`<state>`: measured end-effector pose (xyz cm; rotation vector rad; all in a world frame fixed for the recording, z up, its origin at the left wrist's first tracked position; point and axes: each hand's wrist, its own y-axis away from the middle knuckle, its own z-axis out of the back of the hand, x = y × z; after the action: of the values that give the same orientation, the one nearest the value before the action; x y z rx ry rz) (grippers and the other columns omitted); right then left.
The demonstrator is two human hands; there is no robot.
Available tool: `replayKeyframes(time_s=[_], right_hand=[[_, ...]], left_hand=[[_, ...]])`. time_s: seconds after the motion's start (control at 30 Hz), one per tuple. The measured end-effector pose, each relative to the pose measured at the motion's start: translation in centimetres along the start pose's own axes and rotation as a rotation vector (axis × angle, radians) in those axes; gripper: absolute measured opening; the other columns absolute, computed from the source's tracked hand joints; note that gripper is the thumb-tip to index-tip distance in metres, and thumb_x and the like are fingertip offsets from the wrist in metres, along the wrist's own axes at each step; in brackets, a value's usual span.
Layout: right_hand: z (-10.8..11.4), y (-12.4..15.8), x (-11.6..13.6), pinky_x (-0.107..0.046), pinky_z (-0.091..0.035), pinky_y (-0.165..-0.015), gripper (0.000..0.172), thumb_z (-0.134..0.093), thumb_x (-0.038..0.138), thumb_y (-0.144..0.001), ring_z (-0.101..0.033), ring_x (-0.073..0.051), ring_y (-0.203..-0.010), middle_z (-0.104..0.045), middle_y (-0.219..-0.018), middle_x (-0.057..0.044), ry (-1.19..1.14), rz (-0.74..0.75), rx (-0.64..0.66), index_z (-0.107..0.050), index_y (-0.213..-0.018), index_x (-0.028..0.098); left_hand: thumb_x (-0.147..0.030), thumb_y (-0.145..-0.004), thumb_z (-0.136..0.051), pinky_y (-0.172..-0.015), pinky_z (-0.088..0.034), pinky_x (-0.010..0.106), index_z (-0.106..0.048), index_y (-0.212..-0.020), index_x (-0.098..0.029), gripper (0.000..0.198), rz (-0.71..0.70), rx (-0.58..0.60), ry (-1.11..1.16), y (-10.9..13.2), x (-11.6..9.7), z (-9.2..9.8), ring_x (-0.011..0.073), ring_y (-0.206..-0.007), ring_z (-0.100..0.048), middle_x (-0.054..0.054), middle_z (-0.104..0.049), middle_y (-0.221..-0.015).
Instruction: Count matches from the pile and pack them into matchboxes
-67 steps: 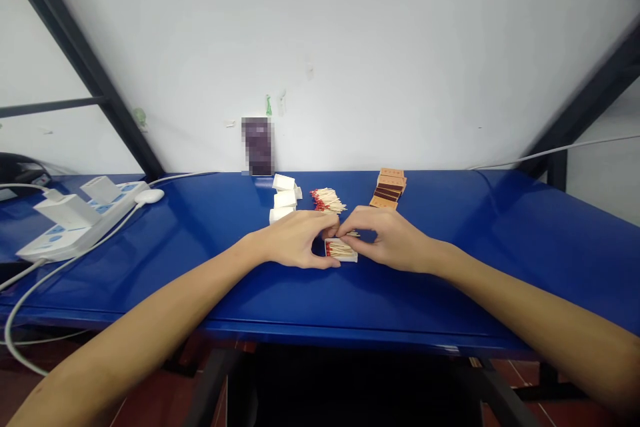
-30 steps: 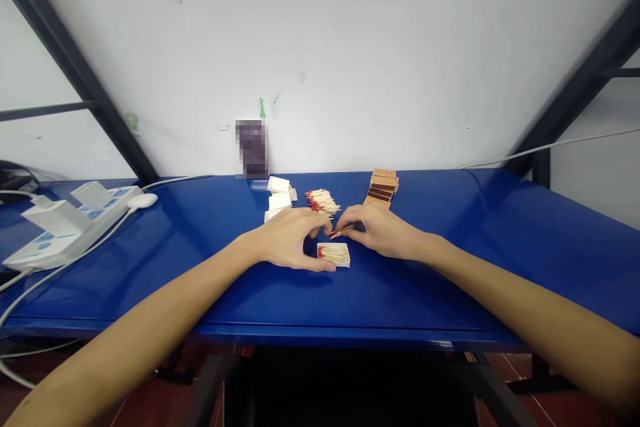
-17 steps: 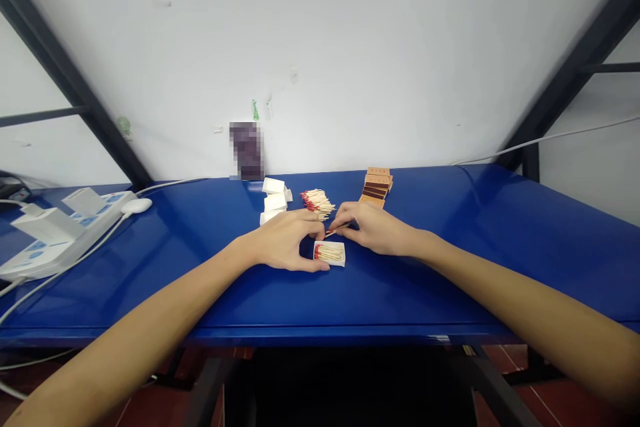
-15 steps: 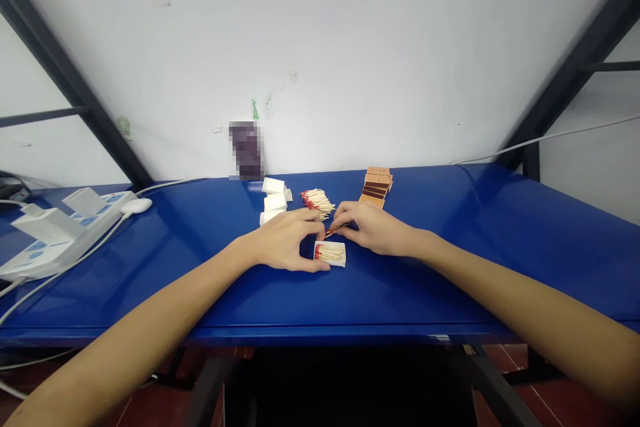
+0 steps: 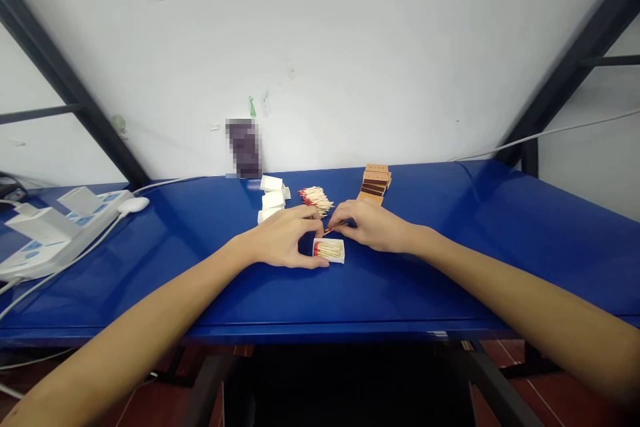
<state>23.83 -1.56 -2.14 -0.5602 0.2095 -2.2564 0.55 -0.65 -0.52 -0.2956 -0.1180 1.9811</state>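
A small white matchbox tray (image 5: 338,260) lies on the blue table with red-headed matches (image 5: 327,251) in its left and middle part. My left hand (image 5: 287,238) curves round the tray's left end, thumb at the near side and fingers at the far side. My right hand (image 5: 373,225) is just beyond the tray, its thumb and fingertips pinched on a few matches (image 5: 327,231); how many cannot be told. Behind both hands is a loose pile of matches (image 5: 317,199), red heads mostly to the left.
White matchbox trays (image 5: 273,200) sit behind my left hand. Brown matchbox sleeves (image 5: 376,181) lie in an overlapping row beyond my right hand. At the left is a power strip (image 5: 107,223) with plugs and cables. A blurred dark object (image 5: 245,149) stands against the wall.
The view has shifted slightly, so everything sits a little higher and further left. Both hands keep almost the same pose, with the right fingertips still pinching matches beside the tray.
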Motion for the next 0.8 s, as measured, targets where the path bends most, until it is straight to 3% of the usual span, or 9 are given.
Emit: replayKeyframes(time_s=[0.27,0.57,0.8], right_hand=[[-0.12,-0.02,0.51,-0.028,-0.048,-0.071,0.024,-0.057,0.007,-0.085,-0.065,-0.017,-0.080,-0.072,-0.089,-0.005,0.022,-0.028,-0.033,-0.075,-0.095,0.018],[0.60,0.05,0.70,-0.026,-0.049,-0.071,0.025,-0.057,0.006,-0.083,-0.067,-0.016,-0.080,-0.074,-0.092,-0.004,-0.006,-0.077,0.030,-0.075,-0.095,0.018],[0.06,0.06,0.56,-0.027,-0.050,-0.070,0.029,-0.055,0.003,-0.079,-0.067,-0.017,-0.080,-0.074,-0.090,-0.004,0.071,-0.046,-0.029,-0.075,-0.093,0.018]], left_hand=[[-0.061,-0.079,-0.065,-0.071,-0.040,0.029,-0.058,-0.087,-0.018,0.045,-0.005,0.008,-0.027,-0.15,0.04,-0.02,0.0201,-0.085,-0.056,0.004,-0.060,-0.092],[-0.061,-0.080,-0.064,-0.071,-0.039,0.029,-0.059,-0.087,-0.018,0.044,-0.010,0.014,-0.041,-0.13,0.00,-0.13,0.0200,-0.085,-0.056,0.003,-0.060,-0.091],[-0.062,-0.083,-0.061,-0.072,-0.040,0.030,-0.060,-0.088,-0.018,0.045,-0.019,0.009,-0.033,-0.18,0.12,-0.21,0.0202,-0.085,-0.057,0.004,-0.062,-0.092]])
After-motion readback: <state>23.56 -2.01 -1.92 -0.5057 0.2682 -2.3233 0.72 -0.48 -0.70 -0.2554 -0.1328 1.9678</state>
